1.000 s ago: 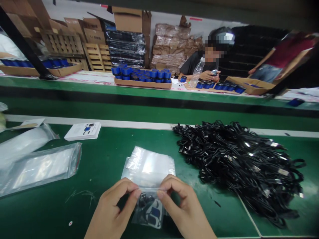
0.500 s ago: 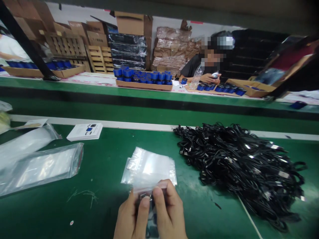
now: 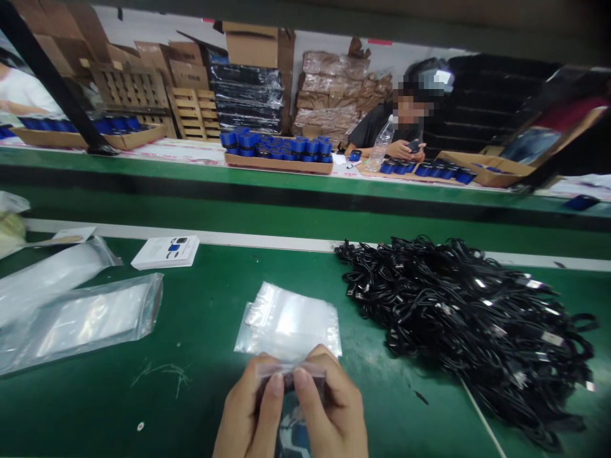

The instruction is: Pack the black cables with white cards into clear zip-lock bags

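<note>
Between my two hands is a small clear zip bag with something dark and a printed paper showing through it. My left hand grips the bag's upper left side, thumb on top near the zip strip. On the other side my right hand pinches the upper right, its thumb close beside the left one. The bag's lower part runs out of the picture. Just beyond my fingers lies a stack of flat clear zip bags on the green table.
To the right spreads a big heap of black USB cables. At left are large clear plastic bags and a stack of printed leaflets. Across the bench, a co-worker handles a small item near a cardboard tray of blue-and-black items.
My thumbs have moved up to the bag's top edge, and the zip strip now stretches straight between my hands. The co-worker has turned the item in their hands.
</note>
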Demonstrator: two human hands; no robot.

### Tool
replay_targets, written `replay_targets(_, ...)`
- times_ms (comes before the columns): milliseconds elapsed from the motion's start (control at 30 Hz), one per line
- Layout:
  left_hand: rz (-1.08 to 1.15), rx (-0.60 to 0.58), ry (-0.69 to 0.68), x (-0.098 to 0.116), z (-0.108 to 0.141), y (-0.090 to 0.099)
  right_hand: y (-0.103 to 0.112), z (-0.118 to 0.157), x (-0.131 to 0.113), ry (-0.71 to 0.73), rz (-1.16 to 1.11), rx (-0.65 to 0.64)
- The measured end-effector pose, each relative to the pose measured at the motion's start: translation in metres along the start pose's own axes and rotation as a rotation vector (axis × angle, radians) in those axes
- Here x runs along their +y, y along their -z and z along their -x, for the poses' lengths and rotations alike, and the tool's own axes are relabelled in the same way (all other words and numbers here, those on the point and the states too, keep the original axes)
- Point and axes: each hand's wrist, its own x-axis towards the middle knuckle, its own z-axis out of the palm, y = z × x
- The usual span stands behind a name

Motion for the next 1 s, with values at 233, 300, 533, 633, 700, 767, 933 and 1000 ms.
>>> replay_targets(233,0.121,-0.165,0.174,0.006,-0.007,0.012,0.004,-0.006,-0.001,-0.044,-0.063,-0.071)
replay_targets(300,0.137,-0.201,0.211,0.005,-0.007,0.013,0.002,-0.003,0.002,-0.044,-0.076,-0.054)
replay_targets(533,0.139,-0.175,0.305,0.01,-0.009,0.016,0.007,-0.006,0.001,-0.103,-0.06,-0.136)
replay_targets(633,0.128,-0.178,0.295,0.005,-0.01,0.019,0.013,-0.01,-0.004,-0.053,0.021,-0.17)
replay_targets(700,0.076,-0.144,0.248,-0.001,-0.009,0.021,0.014,-0.01,-0.006,0.065,0.093,-0.175)
replay_targets(767,0.033,-0.105,0.169,-0.005,-0.007,0.025,0.012,-0.008,-0.006,0.237,0.136,-0.217)
replay_targets(933,-0.073,0.087,0.25,-0.004,0.003,0.058,0.007,-0.003,0.002,0.546,0.39,-0.294)
replay_targets(1000,-0.163,0.031,0.357,-0.007,0.015,0.082,0.009,-0.004,0.009,0.596,0.644,-0.265)
